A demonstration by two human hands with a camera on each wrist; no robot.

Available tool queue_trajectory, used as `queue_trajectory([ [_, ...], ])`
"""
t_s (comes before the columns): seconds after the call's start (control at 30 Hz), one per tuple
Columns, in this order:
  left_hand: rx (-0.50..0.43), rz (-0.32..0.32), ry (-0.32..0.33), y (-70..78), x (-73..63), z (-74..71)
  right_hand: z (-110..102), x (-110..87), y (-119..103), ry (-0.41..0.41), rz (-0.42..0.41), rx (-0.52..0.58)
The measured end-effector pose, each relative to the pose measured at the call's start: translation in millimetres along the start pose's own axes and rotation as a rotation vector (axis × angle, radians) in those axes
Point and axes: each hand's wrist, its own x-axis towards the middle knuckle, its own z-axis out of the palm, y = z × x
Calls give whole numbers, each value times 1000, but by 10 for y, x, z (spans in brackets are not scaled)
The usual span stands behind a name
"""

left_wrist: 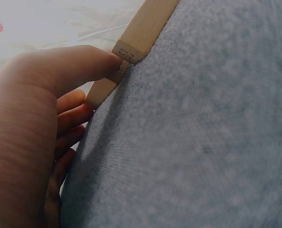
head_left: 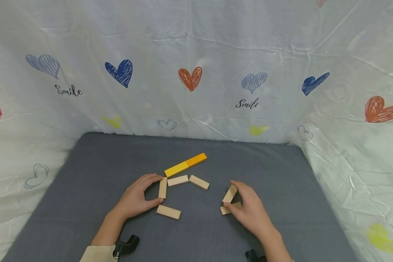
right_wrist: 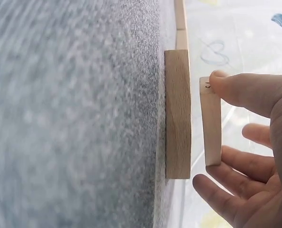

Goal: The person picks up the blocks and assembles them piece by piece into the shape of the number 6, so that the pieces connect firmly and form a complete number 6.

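My left hand [head_left: 137, 198] pinches a plain wooden block [head_left: 162, 188] end to end, thumb at the near end and fingers at the far end. In the left wrist view that block [left_wrist: 102, 91] lies low against the cloth, partly behind the thumb. Just nearer me is another wooden block [head_left: 168, 212]. On the right, my right hand [head_left: 251, 209] grips a wooden block [head_left: 229, 194] between thumb and fingertips. The right wrist view shows this held block [right_wrist: 211, 128] raised off the cloth, with a gap between it and a block [right_wrist: 178, 114] lying there.
Two more plain blocks, one left [head_left: 178, 181] and one right [head_left: 199, 182], lie in an arc between the hands. Behind them, a yellow block [head_left: 177, 169] and an orange block [head_left: 196, 159] sit end to end. A heart-printed curtain [head_left: 216, 54] borders the grey cloth-covered table [head_left: 196, 240].
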Motion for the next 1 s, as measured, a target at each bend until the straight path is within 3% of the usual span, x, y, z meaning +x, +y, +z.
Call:
queue_trajectory([
  [0.43, 0, -18, 1, -3, -58, 10, 119, 31, -120, -37, -4, 9],
  [1.0, 17, -9, 3, 15, 2, -1, 249, 100, -233, -103, -35, 54],
])
